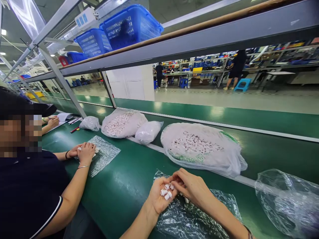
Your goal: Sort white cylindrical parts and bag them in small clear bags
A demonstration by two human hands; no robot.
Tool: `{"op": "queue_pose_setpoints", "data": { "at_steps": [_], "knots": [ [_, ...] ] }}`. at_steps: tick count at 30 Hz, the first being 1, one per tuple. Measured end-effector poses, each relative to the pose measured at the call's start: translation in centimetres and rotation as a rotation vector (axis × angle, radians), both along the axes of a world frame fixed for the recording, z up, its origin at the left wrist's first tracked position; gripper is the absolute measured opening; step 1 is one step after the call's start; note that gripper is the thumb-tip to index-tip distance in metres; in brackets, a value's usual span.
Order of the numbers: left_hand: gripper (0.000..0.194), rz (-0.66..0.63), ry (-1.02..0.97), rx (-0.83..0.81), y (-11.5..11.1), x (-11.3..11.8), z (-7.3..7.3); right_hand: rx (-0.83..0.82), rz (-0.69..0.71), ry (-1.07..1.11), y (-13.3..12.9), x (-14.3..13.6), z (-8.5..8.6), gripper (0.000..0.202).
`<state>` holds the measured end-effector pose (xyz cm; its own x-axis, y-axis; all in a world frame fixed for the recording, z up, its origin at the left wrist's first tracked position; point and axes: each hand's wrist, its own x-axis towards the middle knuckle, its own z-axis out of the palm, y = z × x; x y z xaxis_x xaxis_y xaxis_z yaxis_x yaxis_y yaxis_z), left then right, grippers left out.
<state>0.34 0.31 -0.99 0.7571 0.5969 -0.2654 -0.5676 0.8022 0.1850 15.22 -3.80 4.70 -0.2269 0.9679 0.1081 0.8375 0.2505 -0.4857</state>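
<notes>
Several small white ring-like parts [166, 192] rest in the cupped palm of my left hand [159, 196]. My right hand [190, 186] reaches over from the right, its fingertips bent down at the edge of that palm, touching or nearly touching the parts there; what they pinch is too small to tell. Both hands are above a clear plastic sheet [189, 220] on the green table [124, 169]. A few pale pieces show below my right hand. Beyond lies a large open plastic bag of small white parts [199, 144].
At left a person [32, 192] handles white pieces over bubble wrap [106, 156]. Another bag of parts [119, 123] and a tied white bag [149, 132] lie farther back. A clear bag [291, 202] is at right. A shelf with blue baskets [131, 26] hangs overhead.
</notes>
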Motion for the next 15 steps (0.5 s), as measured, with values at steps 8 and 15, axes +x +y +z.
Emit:
{"op": "queue_pose_setpoints", "data": {
  "at_steps": [8, 15],
  "knots": [
    [0.021, 0.115, 0.106, -0.069, 0.2, -0.3, 0.2, 0.177, 0.169, -0.168, -0.9, -2.0, -0.7, 0.013],
    [0.017, 0.124, 0.113, 0.002, -0.6, 0.0, 1.2, 0.122, 0.141, -0.085, -0.6, -1.7, 2.2, 0.017]
  ]
}}
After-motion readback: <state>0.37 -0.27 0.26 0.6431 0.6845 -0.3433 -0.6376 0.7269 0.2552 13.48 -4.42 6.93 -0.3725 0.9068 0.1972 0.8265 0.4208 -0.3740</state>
